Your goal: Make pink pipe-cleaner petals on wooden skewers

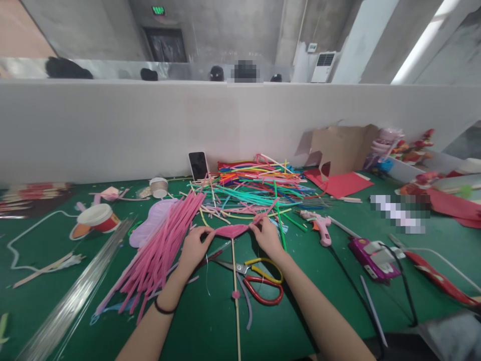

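A pink piece of fuzzy pipe cleaner work, broad in the middle with narrow ends, sits at the top of a thin wooden stick. My left hand pinches its left end between thumb and finger. At the opposite end, my right hand pinches the pink work too. A small pink bead-like lump is on the stick lower down. Scissors with one yellow and one red handle lie behind the stick, near my right wrist. A bundle of pink pipe cleaners lies beside my left forearm.
Many coloured pipe cleaners are heaped at the back, by a propped phone. To the right lie a pink glue gun and a purple power strip. Clear thin rods and a paper cup are on the left.
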The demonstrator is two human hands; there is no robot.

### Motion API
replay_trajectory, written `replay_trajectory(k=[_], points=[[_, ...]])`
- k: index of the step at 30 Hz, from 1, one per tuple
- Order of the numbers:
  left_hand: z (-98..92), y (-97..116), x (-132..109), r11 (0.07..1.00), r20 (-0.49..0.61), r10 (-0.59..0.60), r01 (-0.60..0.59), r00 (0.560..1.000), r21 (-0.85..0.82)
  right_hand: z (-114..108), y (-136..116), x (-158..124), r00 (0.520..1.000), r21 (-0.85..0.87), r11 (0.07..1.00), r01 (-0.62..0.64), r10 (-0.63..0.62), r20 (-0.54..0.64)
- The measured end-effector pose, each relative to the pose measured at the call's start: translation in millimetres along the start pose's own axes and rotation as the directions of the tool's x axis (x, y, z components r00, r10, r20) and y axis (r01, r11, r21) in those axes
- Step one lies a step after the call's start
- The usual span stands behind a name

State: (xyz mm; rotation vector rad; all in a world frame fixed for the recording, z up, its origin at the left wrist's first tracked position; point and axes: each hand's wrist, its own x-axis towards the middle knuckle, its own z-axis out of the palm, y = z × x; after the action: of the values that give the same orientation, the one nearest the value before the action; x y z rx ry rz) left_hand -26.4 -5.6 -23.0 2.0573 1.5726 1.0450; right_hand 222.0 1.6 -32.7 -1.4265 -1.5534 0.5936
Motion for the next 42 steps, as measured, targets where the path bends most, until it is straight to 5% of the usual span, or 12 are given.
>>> replay_trajectory(k=[15,30,42], points=[[1.5,-6,2,0.990,0.005,-0.117,0.117,0.993,-0.080,-1,-5,-2,1.000,0.052,0.998,-0.018,0.017,0.024],[1.7,3,-1,0.984,-0.163,0.131,-0.108,0.978,0.142,-2,-9,-6,0.988,-0.175,0.975,0.140,-0.125,0.095],[-2.4,11,-4,0.972,0.020,0.209,-0.210,0.978,0.108,-1,-23,-14,0.962,-0.494,0.826,0.273,-0.222,0.161]])
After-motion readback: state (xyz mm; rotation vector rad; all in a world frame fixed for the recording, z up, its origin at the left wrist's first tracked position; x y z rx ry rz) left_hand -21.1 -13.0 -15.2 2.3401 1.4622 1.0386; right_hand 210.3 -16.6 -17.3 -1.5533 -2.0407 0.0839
